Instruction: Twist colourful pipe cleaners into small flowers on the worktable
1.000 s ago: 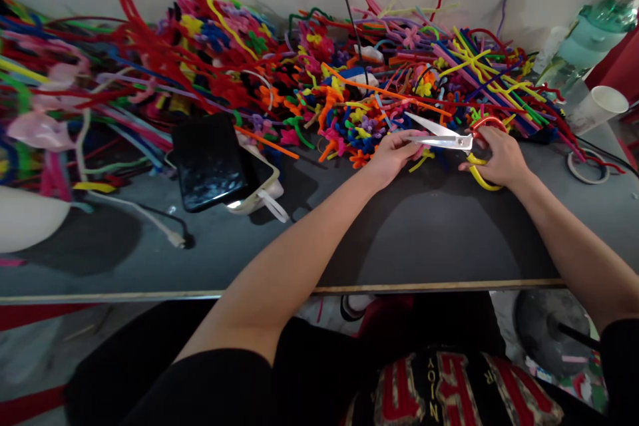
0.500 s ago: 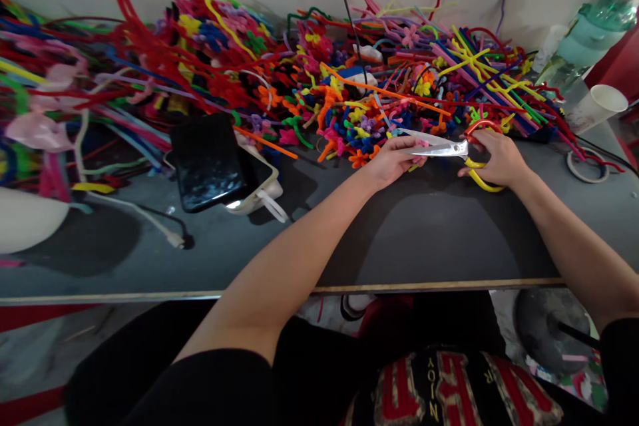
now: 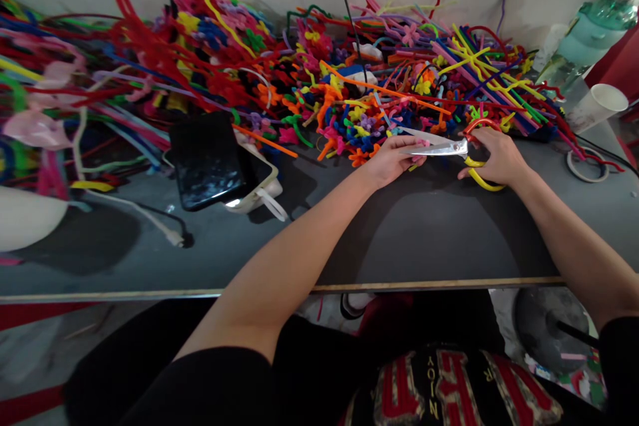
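Observation:
My right hand (image 3: 494,156) grips the red and yellow handles of a pair of scissors (image 3: 439,146), whose steel blades point left and are nearly closed. My left hand (image 3: 392,158) is curled at the blade tips, its fingers pinched on a small pink piece of pipe cleaner (image 3: 424,142) that lies against the blades. Both hands rest at the near edge of a big heap of coloured pipe cleaners (image 3: 319,73) and small twisted flowers (image 3: 357,130) on the dark table (image 3: 424,233).
A black phone (image 3: 207,160) lies on a white power bank (image 3: 257,193) left of my hands, with a white cable (image 3: 134,213). A paper cup (image 3: 596,106), a green bottle (image 3: 584,40) and a tape roll (image 3: 586,165) stand at the right. A black cord (image 3: 344,6) hangs down over the heap.
The scissor blades were spread a second ago and have closed onto the piece in my left hand. Both hands stayed in place.

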A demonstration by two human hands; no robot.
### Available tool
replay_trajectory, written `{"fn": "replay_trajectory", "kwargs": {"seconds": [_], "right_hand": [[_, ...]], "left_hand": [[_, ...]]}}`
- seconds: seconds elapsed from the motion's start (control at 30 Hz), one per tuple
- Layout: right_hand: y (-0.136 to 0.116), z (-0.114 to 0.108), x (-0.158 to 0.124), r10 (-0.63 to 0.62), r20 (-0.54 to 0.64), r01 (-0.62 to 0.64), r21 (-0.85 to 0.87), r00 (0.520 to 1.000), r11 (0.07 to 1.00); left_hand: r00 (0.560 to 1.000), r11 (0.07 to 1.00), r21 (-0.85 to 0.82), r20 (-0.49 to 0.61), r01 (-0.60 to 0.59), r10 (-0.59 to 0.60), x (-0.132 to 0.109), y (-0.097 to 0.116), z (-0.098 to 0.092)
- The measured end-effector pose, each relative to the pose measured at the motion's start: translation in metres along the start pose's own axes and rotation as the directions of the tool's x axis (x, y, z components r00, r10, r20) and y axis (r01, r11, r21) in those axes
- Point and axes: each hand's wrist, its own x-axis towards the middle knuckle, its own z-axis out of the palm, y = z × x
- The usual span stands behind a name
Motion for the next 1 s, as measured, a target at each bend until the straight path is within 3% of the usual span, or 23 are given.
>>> {"fn": "replay_trajectory", "kwargs": {"seconds": [0.37, 0.73, 1.0], "right_hand": [[-0.005, -0.0033, -0.0038, 0.118, 0.066, -0.122, 0.06, 0.991, 0.991], [-0.0049, -0.0033, -0.0007, 0.03, 0.062, -0.024, -0.088, 0.998, 0.996], [-0.0051, -0.0042, -0.0019, 0.046, 0.08, -0.041, -0.061, 0.996, 0.997]], "left_hand": [[0.998, 0.997, 0.071, -0.049, 0.031, -0.028, -0.0015, 0.0022, -0.0003], [0.992, 0.994, 0.071, -0.102, 0.082, -0.074, -0.0021, 0.0042, -0.0011], [0.996, 0.991, 0.099, -0.047, 0.085, -0.081, -0.0026, 0.0059, -0.0017]]}}
